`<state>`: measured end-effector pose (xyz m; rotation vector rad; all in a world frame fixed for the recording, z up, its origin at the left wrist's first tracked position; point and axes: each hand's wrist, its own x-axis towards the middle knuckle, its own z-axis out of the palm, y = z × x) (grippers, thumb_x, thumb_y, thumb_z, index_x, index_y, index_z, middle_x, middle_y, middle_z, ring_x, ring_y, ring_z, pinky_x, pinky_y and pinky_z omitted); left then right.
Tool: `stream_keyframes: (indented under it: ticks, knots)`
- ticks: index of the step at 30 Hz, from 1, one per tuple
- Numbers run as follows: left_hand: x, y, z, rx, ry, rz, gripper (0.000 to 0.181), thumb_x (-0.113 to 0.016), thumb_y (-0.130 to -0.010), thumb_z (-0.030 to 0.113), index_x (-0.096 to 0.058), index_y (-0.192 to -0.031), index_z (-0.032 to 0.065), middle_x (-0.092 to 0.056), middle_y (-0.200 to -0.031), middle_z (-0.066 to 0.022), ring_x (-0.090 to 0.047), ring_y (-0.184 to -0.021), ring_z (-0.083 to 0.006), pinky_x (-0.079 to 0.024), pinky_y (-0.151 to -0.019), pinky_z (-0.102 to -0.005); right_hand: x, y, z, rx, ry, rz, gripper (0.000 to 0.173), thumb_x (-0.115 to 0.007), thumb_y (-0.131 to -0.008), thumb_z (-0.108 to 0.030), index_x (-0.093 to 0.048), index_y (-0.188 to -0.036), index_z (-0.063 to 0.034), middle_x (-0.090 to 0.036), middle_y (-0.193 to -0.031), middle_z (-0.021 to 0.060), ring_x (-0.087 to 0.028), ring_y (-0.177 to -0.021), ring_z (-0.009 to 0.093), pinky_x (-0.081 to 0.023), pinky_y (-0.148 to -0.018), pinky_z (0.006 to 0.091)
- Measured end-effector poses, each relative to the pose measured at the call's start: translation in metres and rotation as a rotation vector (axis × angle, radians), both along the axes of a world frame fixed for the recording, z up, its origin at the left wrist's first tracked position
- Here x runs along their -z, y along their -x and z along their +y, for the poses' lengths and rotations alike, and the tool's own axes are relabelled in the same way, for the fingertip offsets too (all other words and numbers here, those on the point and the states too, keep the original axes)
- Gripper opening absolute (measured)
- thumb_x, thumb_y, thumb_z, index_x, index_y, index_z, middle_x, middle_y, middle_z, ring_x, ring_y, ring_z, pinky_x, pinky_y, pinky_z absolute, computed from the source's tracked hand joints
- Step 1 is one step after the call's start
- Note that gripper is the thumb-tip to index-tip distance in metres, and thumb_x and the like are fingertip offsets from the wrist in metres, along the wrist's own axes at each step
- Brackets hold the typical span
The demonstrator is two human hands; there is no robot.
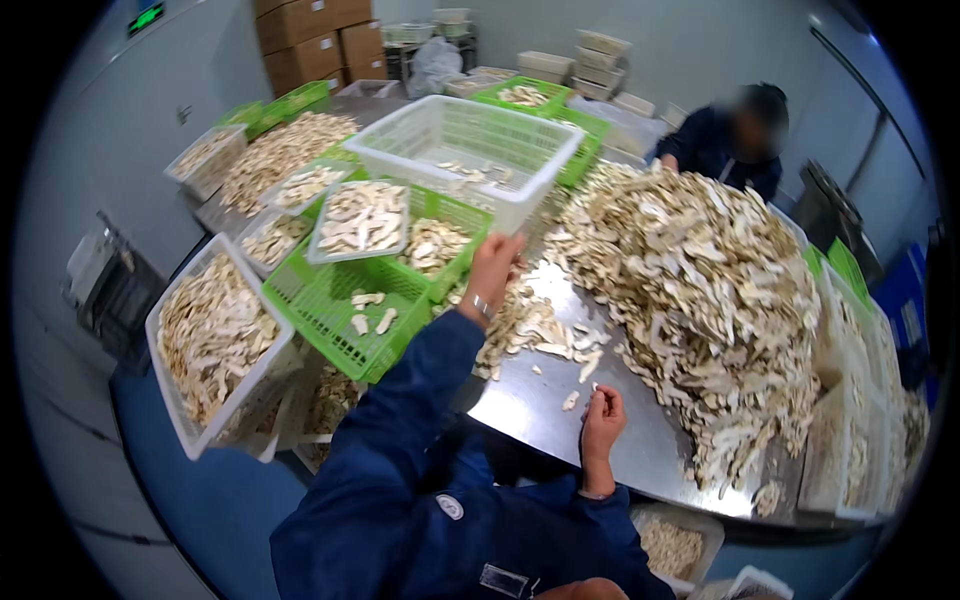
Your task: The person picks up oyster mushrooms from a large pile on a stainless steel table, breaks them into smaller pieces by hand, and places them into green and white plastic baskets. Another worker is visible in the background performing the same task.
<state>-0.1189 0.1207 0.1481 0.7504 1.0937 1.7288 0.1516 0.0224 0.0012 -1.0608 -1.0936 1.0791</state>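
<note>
My left hand (pixel 493 274), with a metal band at the wrist, reaches forward beside the green plastic baskets and the large white plastic crate (pixel 457 165); whether its fingers hold anything cannot be seen. Over the near edge of the steel table (pixel 517 401), my right hand (pixel 604 420) pinches a small whitish piece. A loose slice (pixel 571 400) lies just left of it. Dried mushroom-like slices form a tall heap (pixel 697 262) to the right. Several slices lie in the nearest green basket (pixel 345 330), and a white tray (pixel 362 217) full of slices rests across the baskets behind.
A full white crate (pixel 214 345) stands at the left. More filled crates (pixel 847 420) line the right end. Across the heap a co-worker (pixel 724 142) leans in. Another bin (pixel 675 544) sits below the table edge. Cardboard boxes (pixel 300 56) are stacked behind.
</note>
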Motion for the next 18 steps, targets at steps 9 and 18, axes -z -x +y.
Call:
stream_keyframes:
  ticks: [9,18]
  knots:
    - [0.117,-0.113,-0.124,0.81,0.271,0.187,0.016,-0.062,-0.092,0.017,-0.062,-0.102,0.0043,-0.065,-0.084,-0.0041,-0.064,-0.071,-0.0091,-0.05,-0.056,-0.0215,-0.027,-0.062,-0.035,0.255,-0.055,-0.66,0.02,-0.064,-0.084,-0.006,-0.063,-0.103,-0.0007,-0.063,-0.088,0.0106,-0.06,-0.078,0.02,-0.048,-0.07,0.031]
    - [0.114,-0.103,-0.128,0.685,0.221,0.455,0.034,-0.063,-0.09,0.017,-0.057,-0.121,0.0029,-0.064,-0.108,-0.0055,-0.062,-0.082,-0.0093,-0.053,-0.072,-0.0251,-0.032,-0.042,-0.004,0.131,-0.268,-1.15,0.037,-0.071,-0.074,-0.009,-0.06,-0.108,-0.0032,-0.057,-0.111,0.0155,-0.051,-0.105,0.036,-0.042,-0.089,0.0436]
